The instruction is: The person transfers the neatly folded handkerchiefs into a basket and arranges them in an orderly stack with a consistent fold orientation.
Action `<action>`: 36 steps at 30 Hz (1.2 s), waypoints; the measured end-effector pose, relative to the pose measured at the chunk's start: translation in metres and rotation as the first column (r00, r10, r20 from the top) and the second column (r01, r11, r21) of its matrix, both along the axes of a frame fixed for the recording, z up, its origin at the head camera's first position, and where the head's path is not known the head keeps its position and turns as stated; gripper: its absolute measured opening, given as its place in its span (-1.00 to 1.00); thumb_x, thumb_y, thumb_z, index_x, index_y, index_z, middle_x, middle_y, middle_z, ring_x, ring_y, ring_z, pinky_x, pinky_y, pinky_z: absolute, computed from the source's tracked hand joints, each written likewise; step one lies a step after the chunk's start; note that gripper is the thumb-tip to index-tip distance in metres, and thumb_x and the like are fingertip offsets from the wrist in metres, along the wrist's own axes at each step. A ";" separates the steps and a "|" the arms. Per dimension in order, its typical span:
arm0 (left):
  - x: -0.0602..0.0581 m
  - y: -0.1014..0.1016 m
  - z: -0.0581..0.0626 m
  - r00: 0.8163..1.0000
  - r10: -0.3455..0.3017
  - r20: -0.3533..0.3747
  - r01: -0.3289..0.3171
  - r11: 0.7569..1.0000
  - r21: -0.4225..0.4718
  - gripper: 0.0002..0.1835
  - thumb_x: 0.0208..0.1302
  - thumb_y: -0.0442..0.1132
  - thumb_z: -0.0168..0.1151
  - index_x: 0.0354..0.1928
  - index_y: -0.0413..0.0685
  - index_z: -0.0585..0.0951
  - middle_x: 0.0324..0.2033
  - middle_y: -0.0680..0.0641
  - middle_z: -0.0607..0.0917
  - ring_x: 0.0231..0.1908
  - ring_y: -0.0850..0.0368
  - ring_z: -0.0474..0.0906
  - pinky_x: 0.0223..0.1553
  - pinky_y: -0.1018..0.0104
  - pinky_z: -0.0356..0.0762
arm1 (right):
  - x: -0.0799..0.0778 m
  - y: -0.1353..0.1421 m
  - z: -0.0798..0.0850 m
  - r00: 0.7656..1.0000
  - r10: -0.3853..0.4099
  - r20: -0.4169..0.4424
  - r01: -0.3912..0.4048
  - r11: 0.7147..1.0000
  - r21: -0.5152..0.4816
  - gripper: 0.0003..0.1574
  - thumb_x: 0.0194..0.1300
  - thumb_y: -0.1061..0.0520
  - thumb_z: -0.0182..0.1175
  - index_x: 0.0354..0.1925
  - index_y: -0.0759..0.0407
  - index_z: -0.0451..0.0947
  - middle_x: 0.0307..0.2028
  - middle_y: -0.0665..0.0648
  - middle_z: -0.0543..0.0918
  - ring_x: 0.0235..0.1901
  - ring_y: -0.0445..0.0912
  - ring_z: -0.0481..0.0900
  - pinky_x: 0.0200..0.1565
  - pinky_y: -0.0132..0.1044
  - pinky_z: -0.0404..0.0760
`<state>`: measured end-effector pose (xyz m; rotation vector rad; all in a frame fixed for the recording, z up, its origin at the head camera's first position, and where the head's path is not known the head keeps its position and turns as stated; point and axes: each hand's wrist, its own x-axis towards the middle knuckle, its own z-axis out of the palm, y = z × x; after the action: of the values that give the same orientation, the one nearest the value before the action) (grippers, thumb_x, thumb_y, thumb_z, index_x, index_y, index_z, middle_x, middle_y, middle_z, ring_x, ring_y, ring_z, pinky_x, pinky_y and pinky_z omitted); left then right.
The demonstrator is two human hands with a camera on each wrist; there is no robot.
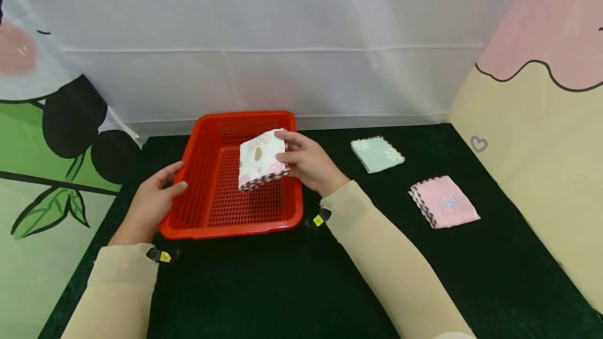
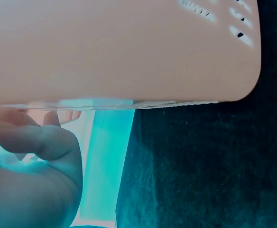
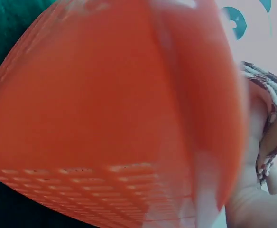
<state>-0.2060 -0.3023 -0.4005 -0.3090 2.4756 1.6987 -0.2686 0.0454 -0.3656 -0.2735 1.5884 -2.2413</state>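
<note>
A folded white handkerchief (image 1: 261, 158) with pink patches, a tan shape and a checkered edge is held above the red plastic basket (image 1: 231, 229). My right hand (image 1: 317, 166) pinches its right side, over the basket's right part. At the basket's left rim, my left hand (image 1: 153, 200) grips with thumb and fingers. The left wrist view has the basket's outer wall (image 2: 129, 57) close up, hiding the fingertips. In the right wrist view the basket wall (image 3: 91, 104) covers most of the picture, and the checkered cloth edge (image 3: 266, 88) shows at the right.
Right of the basket lies a folded mint-green handkerchief (image 1: 377, 154) with pale flowers. A folded pink handkerchief (image 1: 445, 205) lies nearer, farther right. All rest on a dark green cloth-covered table (image 1: 282, 286). A white curtain (image 1: 301, 82) stands behind, with printed panels at both sides.
</note>
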 end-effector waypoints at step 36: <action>0.000 -0.001 0.005 1.000 -0.011 -0.001 0.011 1.000 -0.002 -0.30 0.57 0.01 0.13 0.64 0.29 0.15 0.33 -0.17 0.31 0.16 -0.15 0.52 -0.08 0.24 0.71 | -0.036 -0.085 0.016 0.994 0.059 0.095 -0.062 0.997 0.035 -0.39 0.41 0.37 0.25 0.36 0.04 0.53 0.10 0.09 0.59 -0.09 0.04 0.64 -0.10 -0.12 0.73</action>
<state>-0.2056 -0.3033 -0.3952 -0.2944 2.4747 1.6930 -0.3044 -0.0398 -0.3496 -0.2007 1.5510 -2.1439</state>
